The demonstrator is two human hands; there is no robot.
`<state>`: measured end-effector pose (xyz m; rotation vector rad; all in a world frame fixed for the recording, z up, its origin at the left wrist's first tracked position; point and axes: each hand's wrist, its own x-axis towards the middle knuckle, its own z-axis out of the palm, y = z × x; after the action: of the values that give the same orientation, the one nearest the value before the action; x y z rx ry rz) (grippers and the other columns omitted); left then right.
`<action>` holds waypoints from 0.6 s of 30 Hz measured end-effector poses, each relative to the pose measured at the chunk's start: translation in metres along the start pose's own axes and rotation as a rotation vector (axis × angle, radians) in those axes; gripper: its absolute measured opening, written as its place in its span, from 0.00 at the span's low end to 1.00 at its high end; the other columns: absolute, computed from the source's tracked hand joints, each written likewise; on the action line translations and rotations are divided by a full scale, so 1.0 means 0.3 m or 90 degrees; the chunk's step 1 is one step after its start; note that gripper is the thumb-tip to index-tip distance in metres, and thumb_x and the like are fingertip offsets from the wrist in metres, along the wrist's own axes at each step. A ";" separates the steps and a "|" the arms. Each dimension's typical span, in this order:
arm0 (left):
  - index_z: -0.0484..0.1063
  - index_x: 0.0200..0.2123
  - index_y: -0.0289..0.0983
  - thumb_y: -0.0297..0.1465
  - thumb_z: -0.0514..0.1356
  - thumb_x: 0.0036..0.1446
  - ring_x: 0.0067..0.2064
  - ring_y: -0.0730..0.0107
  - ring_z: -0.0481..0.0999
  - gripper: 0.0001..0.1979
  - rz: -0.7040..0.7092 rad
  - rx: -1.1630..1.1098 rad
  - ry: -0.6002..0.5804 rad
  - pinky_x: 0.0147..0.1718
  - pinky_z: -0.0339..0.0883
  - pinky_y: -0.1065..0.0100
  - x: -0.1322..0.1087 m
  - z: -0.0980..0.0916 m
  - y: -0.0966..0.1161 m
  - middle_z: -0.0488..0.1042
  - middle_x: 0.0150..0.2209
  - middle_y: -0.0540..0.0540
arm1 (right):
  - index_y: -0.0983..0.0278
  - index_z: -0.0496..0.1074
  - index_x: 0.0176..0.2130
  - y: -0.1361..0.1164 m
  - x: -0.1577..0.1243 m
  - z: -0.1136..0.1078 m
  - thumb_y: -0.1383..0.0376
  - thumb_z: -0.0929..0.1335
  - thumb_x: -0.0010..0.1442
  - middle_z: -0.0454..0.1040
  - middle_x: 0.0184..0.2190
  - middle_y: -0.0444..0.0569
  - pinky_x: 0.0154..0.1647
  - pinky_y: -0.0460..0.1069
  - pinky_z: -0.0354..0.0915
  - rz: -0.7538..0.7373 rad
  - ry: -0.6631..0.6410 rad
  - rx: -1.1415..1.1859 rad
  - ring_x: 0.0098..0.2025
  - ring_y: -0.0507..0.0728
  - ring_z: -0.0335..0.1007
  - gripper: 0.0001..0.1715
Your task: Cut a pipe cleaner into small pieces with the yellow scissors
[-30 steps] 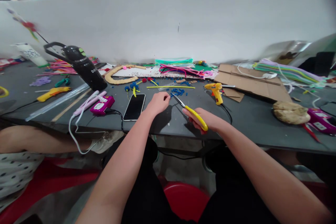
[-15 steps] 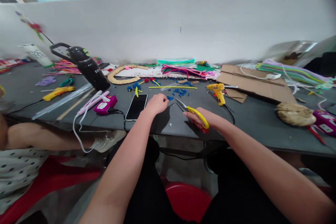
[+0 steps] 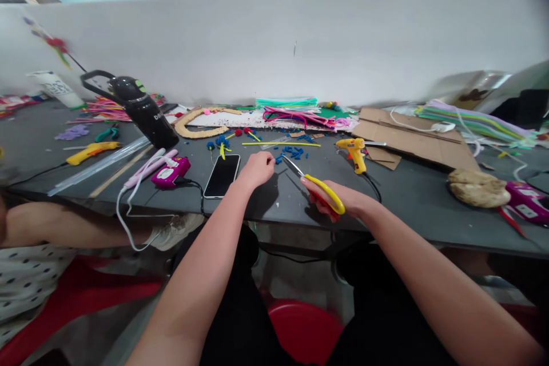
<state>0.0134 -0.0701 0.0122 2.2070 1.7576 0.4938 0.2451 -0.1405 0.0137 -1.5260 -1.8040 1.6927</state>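
Note:
My right hand [image 3: 328, 197] is closed round the yellow and red handles of a pair of scissors [image 3: 293, 166], whose blades point up and left. Just left of the blade tips is my left hand [image 3: 259, 168], its fingers pinched together; what they hold is too small and hidden to make out. Beyond both hands lie several short blue pieces [image 3: 295, 152], perhaps cut pipe cleaner. A yellow pipe cleaner [image 3: 281, 144] stretches across the table behind them. Left of my left hand rests a phone [image 3: 222, 176] with a dark screen.
A yellow glue gun [image 3: 355, 154] with a cord sits at right, before cardboard [image 3: 416, 140]. On the left stand a black bottle [image 3: 148, 114] and a purple power block [image 3: 171, 172] with white cable. Another person's leg [image 3: 77, 224] shows at far left.
The scissors and my right hand have shifted slightly, and the blades look nearer together than before. My left hand has stayed almost in place, still pinched.

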 end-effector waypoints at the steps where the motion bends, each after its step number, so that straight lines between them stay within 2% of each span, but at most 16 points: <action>1: 0.77 0.33 0.38 0.33 0.53 0.62 0.36 0.59 0.76 0.13 0.005 -0.004 0.003 0.36 0.63 0.66 0.000 0.001 0.003 0.78 0.33 0.40 | 0.63 0.64 0.29 0.000 0.000 0.000 0.31 0.59 0.56 0.62 0.12 0.40 0.12 0.45 0.58 0.004 0.000 0.000 0.12 0.51 0.60 0.39; 9: 0.76 0.31 0.38 0.31 0.53 0.60 0.34 0.62 0.74 0.12 0.045 -0.024 0.008 0.34 0.61 0.67 0.004 0.009 0.009 0.78 0.31 0.43 | 0.63 0.63 0.27 -0.001 0.003 0.007 0.31 0.60 0.55 0.62 0.12 0.40 0.11 0.45 0.56 0.001 0.014 -0.006 0.12 0.50 0.60 0.38; 18: 0.77 0.31 0.38 0.32 0.54 0.60 0.35 0.62 0.74 0.12 0.032 -0.036 -0.006 0.33 0.61 0.67 0.006 0.010 0.014 0.79 0.33 0.42 | 0.63 0.64 0.27 -0.004 0.004 0.017 0.33 0.63 0.54 0.61 0.11 0.40 0.11 0.45 0.56 0.020 0.032 0.013 0.11 0.49 0.58 0.36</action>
<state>0.0187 -0.0694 0.0114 2.2148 1.6668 0.5364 0.2403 -0.1423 0.0127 -1.5812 -1.7423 1.6665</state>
